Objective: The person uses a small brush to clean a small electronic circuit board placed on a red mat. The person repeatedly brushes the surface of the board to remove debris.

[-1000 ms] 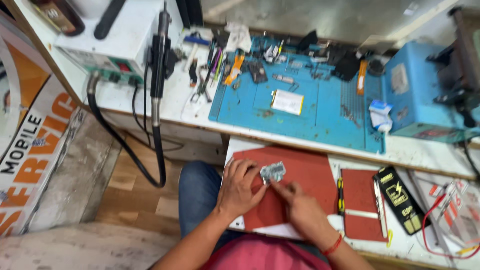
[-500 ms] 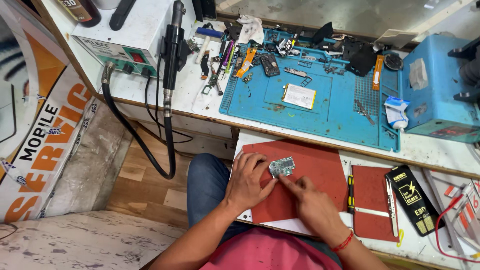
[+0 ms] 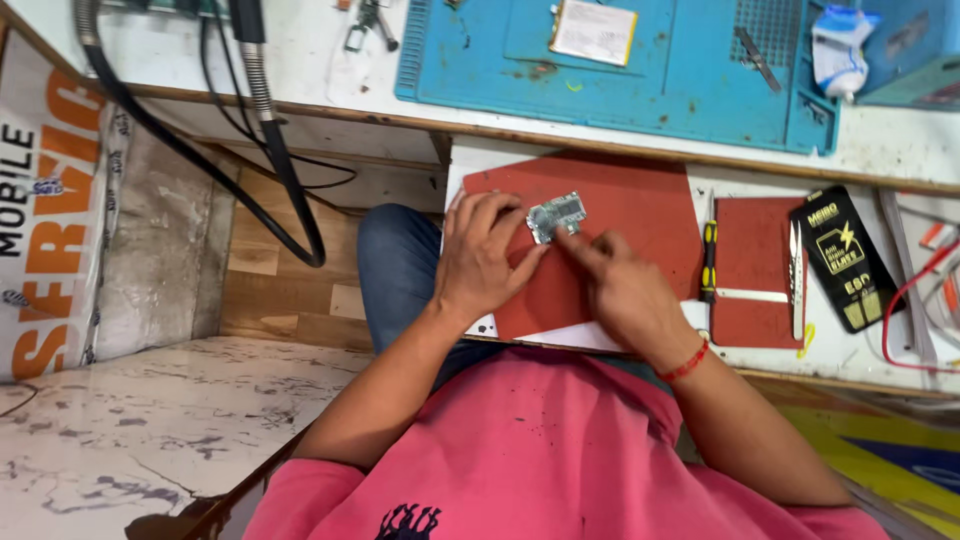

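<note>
A: Item one, signage. Tall white banner with large orange and black lettering [image 3: 45,200], upright along the far left edge, beside a grey marbled slab.

B: Packages?

A: Flat black rectangular packet with yellow and white print [image 3: 842,257], lying on the white surface [image 3: 900,150] at right, just beside a small dark red rectangular mat [image 3: 750,270]. A cream paper label with a yellow border [image 3: 594,30] lies on the blue silicone work mat [image 3: 640,70], far centre. A crumpled white and blue wrapper [image 3: 838,45] sits at that mat's far right end.

B: And the main item?

A: Small silver-grey circuit board, roughly rectangular, with metal shields [image 3: 556,214]. It lies flat on the large red rectangular mat [image 3: 640,215], near centre, left of a yellow and black handled screwdriver [image 3: 709,262].

B: Hands?

A: Left hand [image 3: 482,255]: fingers curled, fingertips pinching the board's left edge. Right hand [image 3: 615,285]: loosely curled, forefinger extended and pressing at the board's near right edge; whether it grips anything I cannot tell. A red thread band circles that wrist.
</note>
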